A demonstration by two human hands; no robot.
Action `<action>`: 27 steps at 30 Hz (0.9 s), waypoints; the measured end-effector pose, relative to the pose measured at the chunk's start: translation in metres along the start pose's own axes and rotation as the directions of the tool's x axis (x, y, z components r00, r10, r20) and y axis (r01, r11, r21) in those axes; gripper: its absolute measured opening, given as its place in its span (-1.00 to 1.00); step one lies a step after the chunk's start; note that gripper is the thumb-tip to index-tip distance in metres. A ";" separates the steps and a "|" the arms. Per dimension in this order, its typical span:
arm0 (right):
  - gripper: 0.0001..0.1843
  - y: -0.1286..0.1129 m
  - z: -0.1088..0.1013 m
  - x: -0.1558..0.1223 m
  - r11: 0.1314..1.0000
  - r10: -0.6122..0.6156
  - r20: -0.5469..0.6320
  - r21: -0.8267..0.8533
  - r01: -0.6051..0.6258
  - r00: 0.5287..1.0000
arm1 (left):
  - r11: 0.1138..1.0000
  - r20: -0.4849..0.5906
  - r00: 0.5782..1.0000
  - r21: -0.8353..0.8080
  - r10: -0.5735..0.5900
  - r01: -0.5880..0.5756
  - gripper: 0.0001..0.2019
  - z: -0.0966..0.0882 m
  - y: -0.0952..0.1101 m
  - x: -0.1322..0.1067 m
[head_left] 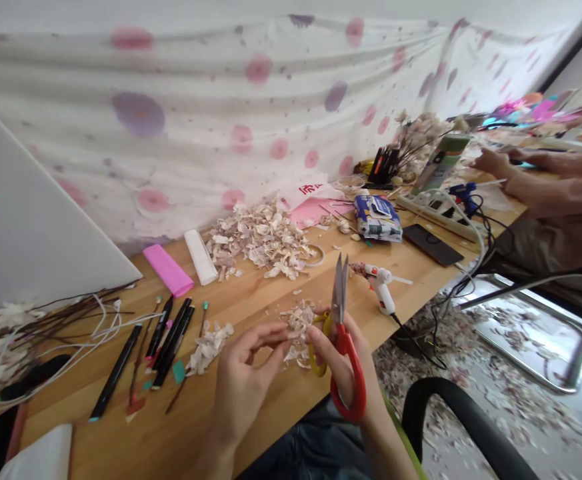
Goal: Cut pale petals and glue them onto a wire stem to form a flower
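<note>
Since both hands meet at the petal cluster, just left of the scissors and above the table, a light pinch looks best; the petals seem thin and easily torn. Left hand: thumb and fingers nearly together on the cluster's edge. Right hand: curled round the scissors, thumb tip at the cluster, contact hard to tell. Blades point up, slightly apart; better squeezed together and kept off the left fingers during petal work. Glue gun lies just right of the scissors, so turn wrists carefully. Petal pile is beyond and left of the scissors; smaller petal bunch well left.
</note>
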State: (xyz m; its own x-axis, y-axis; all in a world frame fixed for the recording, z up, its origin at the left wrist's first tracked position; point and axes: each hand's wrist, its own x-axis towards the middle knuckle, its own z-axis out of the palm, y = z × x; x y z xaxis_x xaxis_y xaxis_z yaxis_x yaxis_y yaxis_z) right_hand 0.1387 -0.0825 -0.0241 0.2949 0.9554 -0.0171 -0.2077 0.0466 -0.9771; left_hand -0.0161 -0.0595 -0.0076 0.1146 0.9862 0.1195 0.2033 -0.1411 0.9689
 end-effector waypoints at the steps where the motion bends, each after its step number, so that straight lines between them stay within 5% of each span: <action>1: -0.51 -0.003 0.001 -0.005 1.000 0.007 0.002 0.003 -0.007 1.000 | 0.986 -0.041 0.989 0.089 0.142 -0.138 -0.87 -0.001 0.001 -0.003; 5: -0.52 -0.013 0.002 -0.021 0.997 0.031 0.120 0.070 -0.039 0.992 | 0.771 -0.012 0.798 0.268 0.602 -0.578 -0.61 -0.007 0.002 -0.012; 7: -0.54 -0.017 0.003 -0.027 0.992 0.036 0.180 0.112 -0.056 0.983 | 0.697 0.013 0.725 0.263 0.689 -0.667 -0.51 -0.009 0.002 -0.013; 10: -0.55 -0.019 0.006 -0.031 0.981 0.074 0.219 0.161 -0.110 0.973 | 0.657 0.022 0.689 0.280 0.724 -0.700 -0.45 -0.009 0.001 -0.016; 12: -0.53 -0.019 0.008 -0.032 0.977 0.095 0.223 0.167 -0.134 0.970 | 0.671 -0.011 0.697 0.284 0.717 -0.685 -0.43 -0.006 -0.001 -0.020; 14: -0.54 -0.017 0.010 -0.033 0.980 0.085 0.198 0.158 -0.118 0.977 | 0.762 -0.133 0.757 0.239 0.640 -0.602 -0.46 -0.002 -0.002 -0.025; 17: -0.57 -0.012 0.011 -0.034 0.995 0.010 0.097 0.098 -0.020 0.995 | 0.955 -0.280 0.918 -0.008 0.281 -0.295 -0.72 0.003 0.000 -0.032; 19: -0.62 -0.010 0.011 -0.035 0.998 -0.055 0.036 0.028 0.054 0.998 | 0.984 -0.207 0.978 -0.165 0.036 -0.071 -0.85 0.006 0.003 -0.034; 22: -0.68 -0.009 0.012 -0.036 0.992 -0.119 0.020 -0.036 0.119 0.993 | 0.961 -0.064 0.990 -0.255 -0.125 0.105 -0.81 0.007 0.005 -0.032; 27: -0.72 -0.006 0.012 -0.035 0.979 -0.176 0.021 -0.105 0.177 0.984 | 0.943 0.074 0.987 -0.292 -0.145 0.161 -0.81 0.006 0.000 -0.026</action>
State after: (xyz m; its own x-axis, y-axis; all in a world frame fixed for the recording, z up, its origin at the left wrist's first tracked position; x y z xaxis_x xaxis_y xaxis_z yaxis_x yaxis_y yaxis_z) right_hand 0.1188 -0.1125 -0.0149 0.3073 0.9382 0.1592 -0.0536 0.1841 -0.9815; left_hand -0.0134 -0.0851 -0.0121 0.1556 0.9871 -0.0387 -0.0740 0.0507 0.9960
